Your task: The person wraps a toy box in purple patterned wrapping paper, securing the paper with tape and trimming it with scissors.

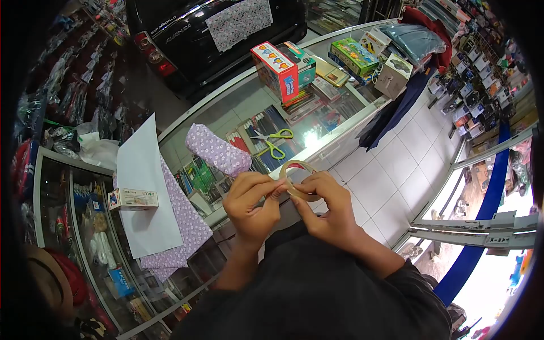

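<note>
A roll of clear tape (306, 196) is held up in front of my chest, over the near edge of the glass counter. My right hand (331, 207) grips its right side with thumb and fingers. My left hand (252, 205) is closed, thumb and fingertips pinching at the roll's left edge; whether a loose tape end is between them cannot be made out. Just beyond my hands, a parcel in purple floral wrapping (218, 150) lies on the counter. Beside it are green-handled scissors (277, 136) with the blades apart.
On the left counter, a small box (133, 199) rests on a white sheet (150, 232) over purple floral paper (195, 226). Farther along the glass counter (334, 133) stand a red toy box (276, 71), a green box (354, 55) and other packages. A black car (187, 34) is behind.
</note>
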Demonstrator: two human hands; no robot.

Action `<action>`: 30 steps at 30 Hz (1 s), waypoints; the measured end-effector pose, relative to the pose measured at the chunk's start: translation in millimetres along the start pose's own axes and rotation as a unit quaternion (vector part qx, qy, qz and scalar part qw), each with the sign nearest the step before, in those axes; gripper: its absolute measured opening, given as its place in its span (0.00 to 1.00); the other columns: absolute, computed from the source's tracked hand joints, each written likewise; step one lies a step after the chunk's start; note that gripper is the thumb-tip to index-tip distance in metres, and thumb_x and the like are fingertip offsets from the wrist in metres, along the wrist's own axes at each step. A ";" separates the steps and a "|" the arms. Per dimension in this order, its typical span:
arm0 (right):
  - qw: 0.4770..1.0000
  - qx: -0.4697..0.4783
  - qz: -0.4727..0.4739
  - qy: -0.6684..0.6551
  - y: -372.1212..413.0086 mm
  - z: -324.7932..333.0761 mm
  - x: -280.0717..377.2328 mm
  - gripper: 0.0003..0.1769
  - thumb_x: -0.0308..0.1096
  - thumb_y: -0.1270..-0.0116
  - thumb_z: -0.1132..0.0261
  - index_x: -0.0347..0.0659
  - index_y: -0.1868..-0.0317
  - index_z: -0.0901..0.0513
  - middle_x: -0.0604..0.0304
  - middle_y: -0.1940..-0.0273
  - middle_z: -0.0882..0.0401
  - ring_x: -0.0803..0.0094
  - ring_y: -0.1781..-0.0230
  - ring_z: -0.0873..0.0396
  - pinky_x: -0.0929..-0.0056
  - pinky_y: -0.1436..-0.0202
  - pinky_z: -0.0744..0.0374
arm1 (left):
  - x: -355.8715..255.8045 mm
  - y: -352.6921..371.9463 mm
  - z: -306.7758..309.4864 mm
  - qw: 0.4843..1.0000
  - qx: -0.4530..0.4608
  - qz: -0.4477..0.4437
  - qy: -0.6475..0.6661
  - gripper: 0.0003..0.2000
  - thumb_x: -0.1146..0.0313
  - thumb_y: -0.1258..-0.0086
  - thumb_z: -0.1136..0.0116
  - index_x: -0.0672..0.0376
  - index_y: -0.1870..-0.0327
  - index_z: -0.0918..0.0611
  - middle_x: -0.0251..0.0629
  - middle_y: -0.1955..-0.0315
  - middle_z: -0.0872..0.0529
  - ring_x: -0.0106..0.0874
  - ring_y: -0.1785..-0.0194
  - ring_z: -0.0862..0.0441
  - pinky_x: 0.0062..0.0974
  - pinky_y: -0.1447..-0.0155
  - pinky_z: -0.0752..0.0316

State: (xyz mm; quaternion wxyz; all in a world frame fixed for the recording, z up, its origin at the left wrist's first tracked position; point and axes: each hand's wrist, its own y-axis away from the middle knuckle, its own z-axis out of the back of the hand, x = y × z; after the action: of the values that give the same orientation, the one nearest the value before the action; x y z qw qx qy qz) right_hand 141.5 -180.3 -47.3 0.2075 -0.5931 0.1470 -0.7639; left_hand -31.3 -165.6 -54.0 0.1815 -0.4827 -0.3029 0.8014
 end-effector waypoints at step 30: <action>0.900 0.215 -0.184 -0.332 -25.0 16.3 -30.9 0.12 0.32 0.20 0.37 0.31 0.47 0.16 0.59 0.54 0.13 0.77 0.49 0.18 0.74 0.43 0.21 | 12.3 -29.8 40.0 0.952 0.235 0.028 0.196 0.17 0.85 0.45 0.28 0.58 0.55 0.07 0.38 0.64 0.10 0.29 0.64 0.14 0.24 0.61 0.21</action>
State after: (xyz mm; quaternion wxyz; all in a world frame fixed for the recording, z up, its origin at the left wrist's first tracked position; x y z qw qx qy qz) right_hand 160.2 -142.9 -57.6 0.2225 -0.7693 -0.2104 -0.5607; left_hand -72.4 -148.4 -28.5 0.3232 -0.5822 -0.0510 0.7443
